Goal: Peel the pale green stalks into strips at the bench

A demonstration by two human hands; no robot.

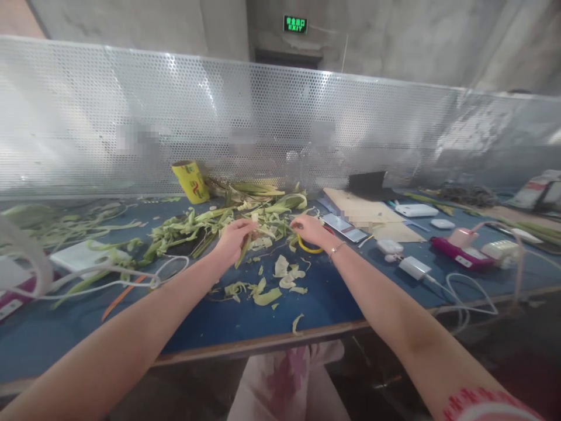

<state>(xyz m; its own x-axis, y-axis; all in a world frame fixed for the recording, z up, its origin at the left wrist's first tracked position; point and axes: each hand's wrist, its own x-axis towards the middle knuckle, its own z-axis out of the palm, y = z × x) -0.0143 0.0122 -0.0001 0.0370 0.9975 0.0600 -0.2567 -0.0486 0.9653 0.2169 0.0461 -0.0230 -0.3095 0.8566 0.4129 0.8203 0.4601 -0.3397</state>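
Observation:
My left hand [234, 238] is closed in a pinch on a green plant strip [242, 256], which hangs below its fingers. It is at the near edge of a heap of green stalks and leaves [193, 225]. My right hand [312, 229] is at the heap's right side, fingers curled and pressed together; what they hold, if anything, is too small to make out. Beneath that hand lies a yellow ring [309, 250], partly hidden by it. Pale leaf scraps [287, 272] and torn green pieces [267, 297] lie on the blue tabletop [201, 321] between my forearms.
Behind the heap stands a yellow roll [191, 182] before a perforated metal screen [175, 111]. To the right are a phone [345, 227], cardboard [357, 206], a white charger [414, 268] and a purple power strip [460, 255]. White cables [109, 279] cross the left side.

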